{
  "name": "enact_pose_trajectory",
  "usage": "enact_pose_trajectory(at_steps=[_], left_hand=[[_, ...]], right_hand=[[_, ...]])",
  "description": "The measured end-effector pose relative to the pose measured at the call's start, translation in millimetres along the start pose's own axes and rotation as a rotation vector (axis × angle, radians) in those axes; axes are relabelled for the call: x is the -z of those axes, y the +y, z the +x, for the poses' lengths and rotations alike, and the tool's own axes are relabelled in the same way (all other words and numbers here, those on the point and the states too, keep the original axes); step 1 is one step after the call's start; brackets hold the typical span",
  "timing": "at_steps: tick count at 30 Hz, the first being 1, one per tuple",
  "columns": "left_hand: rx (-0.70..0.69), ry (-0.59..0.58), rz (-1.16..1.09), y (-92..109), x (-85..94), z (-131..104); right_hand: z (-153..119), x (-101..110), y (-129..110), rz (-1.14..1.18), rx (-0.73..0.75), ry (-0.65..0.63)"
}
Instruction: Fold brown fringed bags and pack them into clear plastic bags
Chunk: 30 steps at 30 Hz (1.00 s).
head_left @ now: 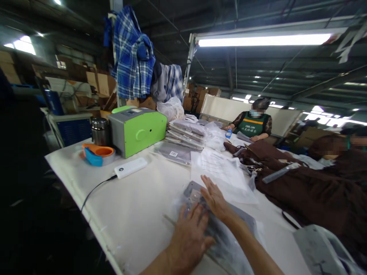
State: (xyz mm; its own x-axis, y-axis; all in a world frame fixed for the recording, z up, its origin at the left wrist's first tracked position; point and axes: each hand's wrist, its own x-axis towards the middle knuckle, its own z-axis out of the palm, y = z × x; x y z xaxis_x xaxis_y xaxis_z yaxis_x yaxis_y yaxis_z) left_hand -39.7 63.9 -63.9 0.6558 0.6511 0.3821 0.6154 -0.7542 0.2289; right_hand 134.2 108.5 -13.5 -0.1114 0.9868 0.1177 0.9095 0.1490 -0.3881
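A flat grey item in a clear plastic bag (223, 235) lies on the white table in front of me. My left hand (190, 235) rests palm down on the bag, fingers spread. Just to its right, my right hand (215, 198) is stretched out with its edge toward the bag's far part, and it grips nothing. Beyond the hands, white printed sheets (220, 172) lie partly against a bagged grey piece with a barcode label (173, 153).
A green and grey machine (145, 131), steel flask (99, 131), tape rolls (99, 152) and white power bank (131, 168) stand at left. Stacked bagged packs (186, 133) sit behind. Brown garments (304, 191) cover the right side. A co-worker (252, 124) works across the table.
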Motion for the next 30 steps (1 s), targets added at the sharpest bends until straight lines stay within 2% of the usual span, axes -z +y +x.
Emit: enact_pose_trajectory(at_steps=[2,5,8,10,12,15,18,21,25,27,30], left_hand=[[0.114,-0.02,0.037,-21.9,10.7,9.8],[0.238,-0.195,-0.009,-48.7,19.7,18.2],[0.243,-0.287,-0.082,-57.6,23.3,18.1],[0.246,-0.302,-0.107,-57.4,26.6,17.9],[0.287,-0.303,-0.14,-57.8,31.2,21.1],[0.417,-0.24,-0.168,-64.0,37.0,34.1],[0.51,-0.196,-0.203,-74.9,36.3,54.0],[0.567,-0.257,-0.306,-87.1,29.9,74.8],[0.588,-0.421,-0.465,-102.5,25.4,93.7],[0.57,-0.503,-0.551,-108.6,27.7,96.6],[0.536,-0.546,-0.684,-116.6,35.0,92.9]], right_hand=[[-18.1,-1.1,21.6,-0.052,-0.05,0.053],[-37.3,-20.9,48.0,-0.139,-0.138,0.054],[-42.3,-39.3,59.0,-0.135,-0.169,0.027],[-39.0,-39.5,62.1,-0.08,-0.178,0.019],[-31.1,-29.2,66.1,0.031,-0.174,-0.029],[-12.0,-3.6,74.6,0.183,-0.168,-0.16],[9.7,18.0,80.0,0.198,-0.172,-0.272],[25.5,28.5,81.3,0.189,-0.181,-0.366],[31.8,35.1,83.8,0.205,-0.221,-0.503],[29.3,38.6,85.3,0.313,-0.245,-0.61],[21.8,43.0,81.7,0.631,-0.265,-0.788]])
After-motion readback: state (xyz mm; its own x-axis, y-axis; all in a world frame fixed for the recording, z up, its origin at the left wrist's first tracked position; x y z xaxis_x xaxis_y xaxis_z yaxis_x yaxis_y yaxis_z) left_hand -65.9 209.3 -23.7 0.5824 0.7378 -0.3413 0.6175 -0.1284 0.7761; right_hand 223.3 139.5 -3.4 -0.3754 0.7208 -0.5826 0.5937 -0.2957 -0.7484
